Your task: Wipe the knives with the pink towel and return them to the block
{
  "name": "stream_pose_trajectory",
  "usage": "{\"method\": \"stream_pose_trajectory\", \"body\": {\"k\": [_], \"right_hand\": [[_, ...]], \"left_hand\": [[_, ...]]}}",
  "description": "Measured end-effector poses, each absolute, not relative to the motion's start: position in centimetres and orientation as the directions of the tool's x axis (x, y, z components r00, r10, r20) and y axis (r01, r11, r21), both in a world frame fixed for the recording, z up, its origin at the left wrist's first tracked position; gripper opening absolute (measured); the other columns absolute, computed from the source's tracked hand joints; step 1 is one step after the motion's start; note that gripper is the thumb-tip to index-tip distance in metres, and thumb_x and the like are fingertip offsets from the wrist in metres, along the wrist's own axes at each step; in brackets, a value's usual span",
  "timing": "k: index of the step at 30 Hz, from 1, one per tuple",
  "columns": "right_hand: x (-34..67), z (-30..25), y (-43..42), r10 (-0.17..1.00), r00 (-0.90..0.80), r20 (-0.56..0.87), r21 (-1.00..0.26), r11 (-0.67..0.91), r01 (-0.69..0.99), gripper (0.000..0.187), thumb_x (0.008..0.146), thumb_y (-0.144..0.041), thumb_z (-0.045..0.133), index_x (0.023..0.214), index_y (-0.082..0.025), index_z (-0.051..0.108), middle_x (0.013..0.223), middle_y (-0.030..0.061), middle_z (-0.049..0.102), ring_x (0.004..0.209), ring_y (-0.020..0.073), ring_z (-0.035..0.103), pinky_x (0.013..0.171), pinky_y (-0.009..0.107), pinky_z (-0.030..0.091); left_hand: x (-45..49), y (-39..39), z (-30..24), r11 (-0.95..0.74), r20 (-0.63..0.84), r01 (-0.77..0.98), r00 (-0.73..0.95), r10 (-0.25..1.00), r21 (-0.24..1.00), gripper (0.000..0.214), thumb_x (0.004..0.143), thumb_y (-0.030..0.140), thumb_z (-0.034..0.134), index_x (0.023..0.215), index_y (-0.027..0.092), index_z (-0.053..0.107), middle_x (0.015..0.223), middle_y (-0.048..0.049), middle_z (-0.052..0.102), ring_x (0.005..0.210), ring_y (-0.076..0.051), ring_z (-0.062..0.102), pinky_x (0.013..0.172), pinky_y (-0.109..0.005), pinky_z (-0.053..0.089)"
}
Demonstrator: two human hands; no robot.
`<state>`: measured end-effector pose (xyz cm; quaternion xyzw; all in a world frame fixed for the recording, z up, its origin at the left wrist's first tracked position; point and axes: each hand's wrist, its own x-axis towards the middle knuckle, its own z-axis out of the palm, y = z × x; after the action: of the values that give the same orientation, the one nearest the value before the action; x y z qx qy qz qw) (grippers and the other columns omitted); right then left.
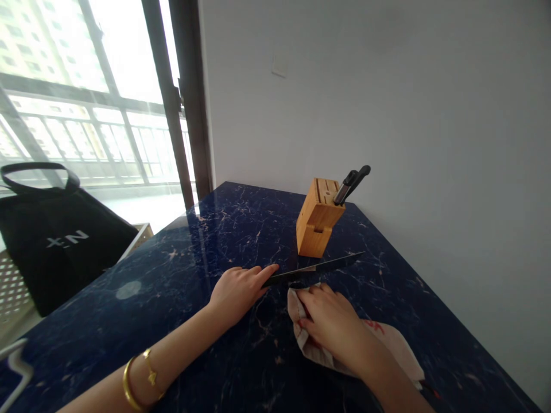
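Observation:
A long dark kitchen knife [327,265] lies on the dark blue marbled table [172,298], its blade pointing right. My left hand [239,291] is closed round the knife's handle, index finger stretched along it. My right hand [331,321] rests just below the blade, fingers curled on a light cloth with red print [396,344], which touches the blade's underside. Behind the knife stands a wooden knife block [317,221] with two black-handled knives [350,184] stuck in it.
A black bag with white lettering [55,235] sits at the left beside the table. The grey wall runs along the table's right edge. A large window fills the upper left. A white object [15,367] shows at the bottom left.

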<state>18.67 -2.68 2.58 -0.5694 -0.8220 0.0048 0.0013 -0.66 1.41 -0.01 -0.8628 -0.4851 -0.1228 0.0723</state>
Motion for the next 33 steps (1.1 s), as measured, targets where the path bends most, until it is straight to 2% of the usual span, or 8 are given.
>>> {"method": "stream_pose_trajectory", "body": {"k": [7,11,14,17,22,25,28,33], "right_hand": [[19.8,4.6,-3.5,0.922,-0.354,-0.157,0.040,0.364,0.931,0.017,0.066,-0.013,0.051,0.074,-0.021,0.063,0.075,0.0044,0.065,0.075,0.0206,0.058,0.064,0.028,0.036],[22.6,6.5,-3.1,0.914,-0.339,-0.221,-0.067,0.332,0.941,0.016,0.063,-0.011,0.050,0.067,-0.023,0.061,0.071,-0.0007,0.065,0.073,0.0168,0.059,0.062,0.025,0.034],[24.9,7.3,-2.5,0.931,-0.289,-0.222,-0.127,0.266,0.956,0.011,0.065,-0.019,0.051,0.070,-0.025,0.059,0.073,-0.0017,0.064,0.072,0.0166,0.059,0.061,0.024,0.034],[26.4,7.5,-1.9,0.977,-0.159,-0.144,-0.097,0.146,0.984,0.015,0.070,-0.025,0.049,0.080,-0.027,0.059,0.082,-0.0007,0.065,0.078,0.0193,0.059,0.062,0.025,0.035],[27.3,7.2,-1.4,0.997,0.070,-0.010,0.095,-0.069,0.993,0.020,0.078,-0.031,0.039,0.089,-0.028,0.056,0.084,0.0040,0.064,0.076,0.0240,0.060,0.059,0.029,0.033],[27.4,7.2,-1.4,0.994,0.106,0.021,0.132,-0.107,0.985,0.019,0.079,-0.029,0.039,0.088,-0.027,0.056,0.083,0.0054,0.064,0.076,0.0244,0.059,0.057,0.030,0.031],[27.5,7.2,-1.4,0.994,0.106,0.039,0.134,-0.110,0.985,0.018,0.080,-0.026,0.038,0.086,-0.026,0.056,0.082,0.0071,0.065,0.076,0.0235,0.059,0.057,0.031,0.030],[27.5,7.0,-1.3,0.991,0.124,0.045,0.173,-0.130,0.976,0.016,0.079,-0.026,0.041,0.087,-0.026,0.054,0.080,0.0045,0.064,0.073,0.0229,0.058,0.056,0.030,0.030]], "left_hand": [[0.4,0.3,0.4,-0.495,0.334,0.860,0.505,0.796,-0.120,0.044,0.084,0.052,0.031,0.118,0.027,0.043,0.075,-0.0016,0.062,0.065,-0.018,0.060,0.056,-0.026,0.037],[0.8,-0.3,0.7,-0.482,0.352,0.867,0.493,0.796,-0.125,0.046,0.085,0.053,0.026,0.116,0.025,0.045,0.072,-0.0021,0.061,0.064,-0.019,0.059,0.057,-0.028,0.038],[1.0,-0.7,0.9,-0.475,0.361,0.878,0.465,0.808,-0.067,0.047,0.086,0.051,0.024,0.117,0.023,0.045,0.074,-0.0029,0.061,0.066,-0.020,0.059,0.059,-0.031,0.040],[1.1,-1.0,0.9,-0.457,0.365,0.889,0.416,0.833,0.030,0.049,0.086,0.051,0.026,0.121,0.021,0.042,0.079,-0.0041,0.062,0.070,-0.021,0.059,0.063,-0.032,0.041],[0.9,-1.0,1.3,-0.445,0.331,0.886,0.384,0.862,0.133,0.046,0.086,0.049,0.027,0.119,0.022,0.045,0.084,-0.0045,0.062,0.076,-0.020,0.059,0.067,-0.032,0.042],[0.8,-0.9,1.6,-0.477,0.284,0.863,0.422,0.861,0.168,0.043,0.087,0.047,0.024,0.100,0.022,0.057,0.079,-0.0035,0.060,0.075,-0.019,0.059,0.067,-0.031,0.042],[0.6,-0.6,1.5,-0.508,0.238,0.841,0.462,0.854,0.188,0.044,0.087,0.048,0.023,0.083,0.020,0.058,0.075,-0.0030,0.058,0.073,-0.018,0.057,0.067,-0.031,0.041],[0.2,0.3,0.8,-0.560,0.231,0.804,0.516,0.825,0.201,0.037,0.087,0.047,0.028,0.088,0.019,0.053,0.079,-0.0025,0.057,0.078,-0.017,0.056,0.071,-0.029,0.041]]}}
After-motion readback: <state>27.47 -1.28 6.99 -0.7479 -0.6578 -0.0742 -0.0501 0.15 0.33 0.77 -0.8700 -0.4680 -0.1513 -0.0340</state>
